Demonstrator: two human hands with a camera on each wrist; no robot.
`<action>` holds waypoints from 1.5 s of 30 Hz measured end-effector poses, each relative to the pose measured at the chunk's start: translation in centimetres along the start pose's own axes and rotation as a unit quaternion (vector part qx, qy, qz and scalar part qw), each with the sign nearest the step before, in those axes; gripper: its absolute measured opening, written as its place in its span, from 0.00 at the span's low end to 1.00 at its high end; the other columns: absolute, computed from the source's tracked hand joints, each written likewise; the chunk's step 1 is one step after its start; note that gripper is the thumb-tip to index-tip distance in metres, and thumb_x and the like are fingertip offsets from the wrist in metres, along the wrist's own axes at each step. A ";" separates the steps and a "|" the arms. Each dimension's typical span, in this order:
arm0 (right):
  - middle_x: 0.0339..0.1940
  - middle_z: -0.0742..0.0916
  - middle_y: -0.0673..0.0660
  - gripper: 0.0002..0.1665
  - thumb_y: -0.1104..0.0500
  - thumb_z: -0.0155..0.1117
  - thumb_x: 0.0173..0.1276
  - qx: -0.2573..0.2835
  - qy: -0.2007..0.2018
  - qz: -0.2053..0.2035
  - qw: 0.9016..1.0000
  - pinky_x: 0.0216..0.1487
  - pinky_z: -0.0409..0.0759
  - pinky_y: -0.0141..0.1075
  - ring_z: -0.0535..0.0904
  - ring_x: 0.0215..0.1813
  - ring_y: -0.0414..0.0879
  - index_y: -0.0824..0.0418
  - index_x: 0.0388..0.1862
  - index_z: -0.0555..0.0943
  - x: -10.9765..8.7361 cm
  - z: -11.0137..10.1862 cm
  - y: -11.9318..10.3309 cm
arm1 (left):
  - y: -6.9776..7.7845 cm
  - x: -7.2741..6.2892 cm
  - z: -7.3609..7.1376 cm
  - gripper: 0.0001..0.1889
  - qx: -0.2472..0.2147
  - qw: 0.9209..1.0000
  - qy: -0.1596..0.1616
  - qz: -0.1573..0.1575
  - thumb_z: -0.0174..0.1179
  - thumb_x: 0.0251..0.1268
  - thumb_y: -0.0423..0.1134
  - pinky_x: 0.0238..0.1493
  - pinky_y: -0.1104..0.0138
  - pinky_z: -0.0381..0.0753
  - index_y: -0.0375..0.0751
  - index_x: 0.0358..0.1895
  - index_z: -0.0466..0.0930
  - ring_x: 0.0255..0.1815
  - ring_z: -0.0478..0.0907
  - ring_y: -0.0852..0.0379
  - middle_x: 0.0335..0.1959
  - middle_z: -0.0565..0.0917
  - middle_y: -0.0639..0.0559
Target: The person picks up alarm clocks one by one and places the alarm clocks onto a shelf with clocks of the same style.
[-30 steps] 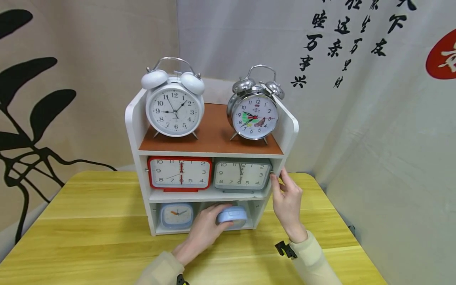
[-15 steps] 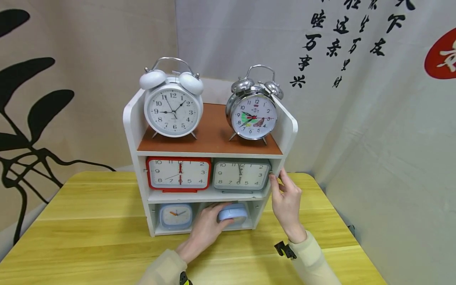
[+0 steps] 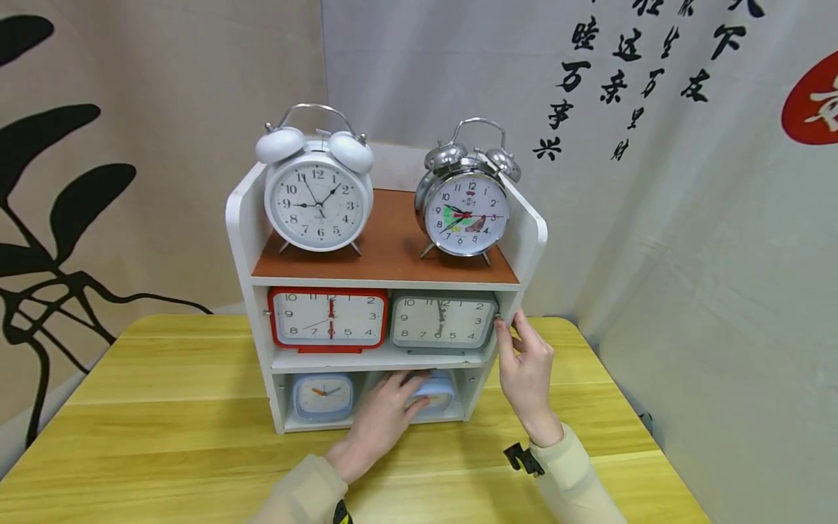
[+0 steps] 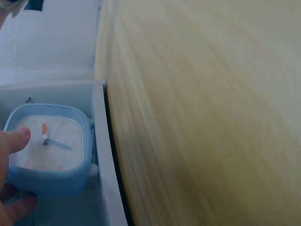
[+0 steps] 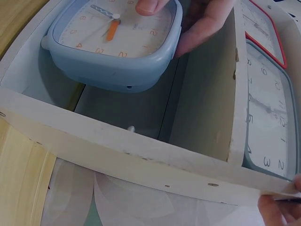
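My left hand (image 3: 380, 418) reaches into the lower right of a white shelf unit (image 3: 386, 285). It grips a small light-blue alarm clock (image 3: 441, 397), which is partly hidden by the fingers in the head view. In the left wrist view, the thumb (image 4: 19, 137) lies on the clock's white face while other fingers go behind its body. The right wrist view shows the same clock (image 5: 108, 63) in the lower compartment, thumb over the dial. At the unit's right side, my right hand (image 3: 529, 371) pinches the front edge of the side panel beside a grey clock (image 3: 445, 322).
A red rectangular clock (image 3: 329, 320) stands left of the grey one. Below it is another light-blue clock (image 3: 324, 397). On the brown top shelf stand a white twin-bell clock (image 3: 320, 200) and a silver twin-bell clock (image 3: 467, 211). The unit rests on a wooden table (image 3: 164, 407).
The light-blue clock in my left hand has tipped back and gone slightly deeper into the compartment. My left fingers now cover more of it. The right hand keeps its place.
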State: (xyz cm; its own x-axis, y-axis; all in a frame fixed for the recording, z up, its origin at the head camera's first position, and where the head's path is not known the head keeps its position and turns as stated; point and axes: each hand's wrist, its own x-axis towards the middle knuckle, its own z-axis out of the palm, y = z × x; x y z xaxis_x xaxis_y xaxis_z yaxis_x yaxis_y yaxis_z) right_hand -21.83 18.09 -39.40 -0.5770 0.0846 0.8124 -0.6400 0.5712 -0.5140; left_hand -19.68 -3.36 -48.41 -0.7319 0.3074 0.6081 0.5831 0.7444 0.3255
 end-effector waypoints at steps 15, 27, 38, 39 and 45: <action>0.65 0.85 0.71 0.28 0.71 0.62 0.76 0.001 -0.002 0.006 1.000 0.45 0.89 0.45 0.86 0.61 0.66 0.71 0.74 0.74 -0.1 0.0 0.0 | 0.0 0.0 0.7 0.22 0.071 0.992 0.066 0.085 0.79 0.54 0.39 0.44 0.64 0.91 0.47 0.55 0.88 0.49 0.87 0.49 0.53 0.88 0.50; 0.64 0.86 0.71 0.28 0.72 0.62 0.75 0.001 0.002 0.002 1.000 0.46 0.89 0.42 0.86 0.60 0.66 0.71 0.73 0.75 -0.2 0.1 0.1 | -0.1 0.6 0.9 0.21 0.059 0.994 0.052 0.073 0.77 0.56 0.36 0.41 0.64 0.91 0.44 0.56 0.88 0.45 0.88 0.49 0.51 0.89 0.48; 0.65 0.85 0.71 0.29 0.71 0.62 0.76 0.002 -0.003 0.005 1.000 0.45 0.88 0.48 0.86 0.61 0.66 0.71 0.74 0.74 -0.3 0.1 0.2 | -0.3 0.9 1.1 0.20 0.059 0.997 0.032 0.041 0.74 0.63 0.38 0.39 0.62 0.91 0.50 0.59 0.88 0.44 0.88 0.48 0.53 0.90 0.48; 0.65 0.85 0.71 0.29 0.71 0.62 0.76 0.002 -0.003 0.005 1.000 0.45 0.88 0.47 0.86 0.61 0.66 0.71 0.74 0.74 -0.3 0.1 0.2 | -0.4 0.9 1.1 0.20 0.059 0.997 0.032 0.039 0.74 0.63 0.38 0.39 0.61 0.90 0.50 0.59 0.88 0.43 0.88 0.48 0.53 0.90 0.48; 0.66 0.85 0.71 0.29 0.72 0.62 0.75 0.004 -0.002 0.004 1.000 0.46 0.88 0.46 0.86 0.61 0.66 0.71 0.74 0.74 -0.2 0.1 0.1 | -0.3 1.0 1.2 0.18 0.064 0.997 0.035 0.038 0.73 0.64 0.39 0.37 0.61 0.90 0.51 0.58 0.88 0.42 0.88 0.48 0.51 0.90 0.48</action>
State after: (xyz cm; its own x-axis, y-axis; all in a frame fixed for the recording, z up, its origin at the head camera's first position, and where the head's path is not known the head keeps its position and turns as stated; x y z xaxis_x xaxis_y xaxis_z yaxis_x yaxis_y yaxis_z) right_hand -21.83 18.03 -39.67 -0.5831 0.0860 0.8078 -0.6400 0.5639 -0.5220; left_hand -21.02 -2.59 -48.81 -0.6592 0.3269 0.6772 0.5826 0.7915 0.1849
